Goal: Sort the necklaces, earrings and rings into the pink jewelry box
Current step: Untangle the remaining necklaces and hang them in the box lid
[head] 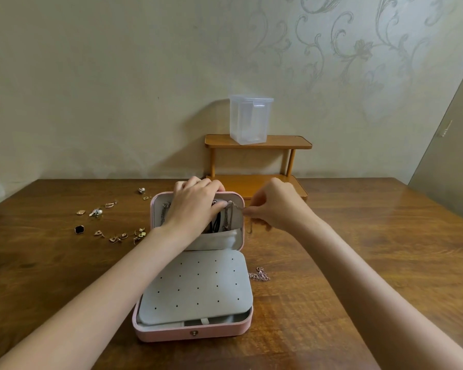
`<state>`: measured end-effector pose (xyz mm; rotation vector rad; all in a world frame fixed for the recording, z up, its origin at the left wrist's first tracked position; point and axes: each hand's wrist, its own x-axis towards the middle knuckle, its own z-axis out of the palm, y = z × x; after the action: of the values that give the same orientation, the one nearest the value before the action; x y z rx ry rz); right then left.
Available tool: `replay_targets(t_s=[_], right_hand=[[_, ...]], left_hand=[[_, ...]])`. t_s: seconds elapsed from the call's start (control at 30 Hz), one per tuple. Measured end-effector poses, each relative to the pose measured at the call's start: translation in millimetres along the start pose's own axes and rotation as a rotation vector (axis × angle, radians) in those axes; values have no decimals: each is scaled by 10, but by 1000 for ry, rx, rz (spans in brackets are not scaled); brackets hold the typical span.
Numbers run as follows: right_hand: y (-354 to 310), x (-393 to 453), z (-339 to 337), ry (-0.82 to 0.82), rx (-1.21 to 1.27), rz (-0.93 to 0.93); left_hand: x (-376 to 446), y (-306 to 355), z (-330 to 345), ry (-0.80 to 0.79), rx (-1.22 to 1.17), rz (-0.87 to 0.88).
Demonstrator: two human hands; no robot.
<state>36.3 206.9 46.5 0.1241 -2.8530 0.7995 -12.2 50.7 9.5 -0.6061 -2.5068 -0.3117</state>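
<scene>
No readable text, label, brand, number or sign on anything in view.

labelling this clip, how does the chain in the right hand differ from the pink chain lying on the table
The chain in the right hand is pinched and stretched taut to a hook in the lid of the jewelry box; the pink chain lies bunched on the table, untouched. The held chain looks silvery, the other rosy. Both are thin necklaces.

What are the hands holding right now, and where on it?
The right hand pinches a thin chain necklace near its end, at the lid's hooks. The left hand grips the top edge of the pink jewelry box lid.
</scene>
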Motion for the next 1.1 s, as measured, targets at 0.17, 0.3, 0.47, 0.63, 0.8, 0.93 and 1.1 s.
replay_targets(t_s=[0.17,0.3,0.47,0.63,0.8,0.93,1.1], right_hand=[[-68,-27,300,237,114,-82],[-52,-70,458,321,163,-119],[-29,-55,506,252,95,-149],[114,-144,563,184,-133,-251],[141,-243,639,76,-285,-366],[74,-237,674,-2,-332,-281],[63,-159,593,-71,-296,-281]], left_hand=[[31,9,-58,-70,-19,-5],[25,7,-62,-58,-25,-5],[28,3,-38,-49,-31,-18],[51,6,-43,-76,-50,-36],[70,5,-59,-98,-47,-83],[79,23,-62,-86,-75,-119],[103,73,-99,-100,-126,-133]])
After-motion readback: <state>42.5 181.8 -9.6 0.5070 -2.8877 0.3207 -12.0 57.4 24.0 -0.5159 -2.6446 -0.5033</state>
